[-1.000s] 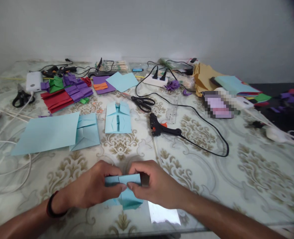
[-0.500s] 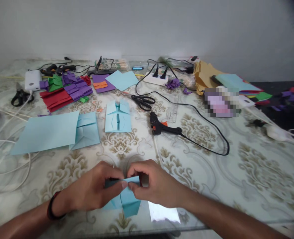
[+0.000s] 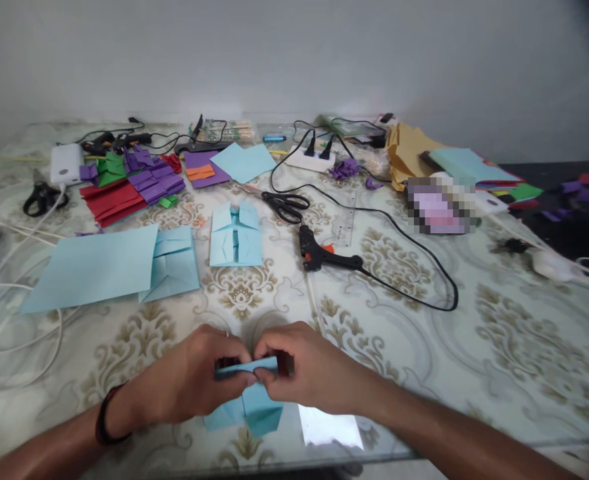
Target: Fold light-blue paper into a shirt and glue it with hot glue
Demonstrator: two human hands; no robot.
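Observation:
A light blue sheet of paper [image 3: 262, 408] with creases and a folded upper edge is between my two hands, near the table's front edge. My left hand [image 3: 194, 377] is closed, pinching the fold with thumb and fingers. Right beside it, my right hand [image 3: 307, 370] grips the same fold, its thumb close to the left thumb. The fingers behind the paper are partly hidden. Beyond the hands lies a folded light blue paper piece [image 3: 247, 233]. To its left, a flat blue sheet [image 3: 94, 267] overlaps another folded blue piece [image 3: 177, 270].
A black glue gun [image 3: 329, 252] with its cord lies right of centre, below black-handled scissors [image 3: 287, 205]. Behind stand a white power strip [image 3: 310, 159] and purple folded papers [image 3: 157, 179]. A yellow-brown envelope [image 3: 409, 153] is at the back right. White cables [image 3: 57, 333] loop at the left.
My left thumb and fingers have shifted slightly along the paper's top edge, and the folded strip now shows more across both hands. Other things stay in place.

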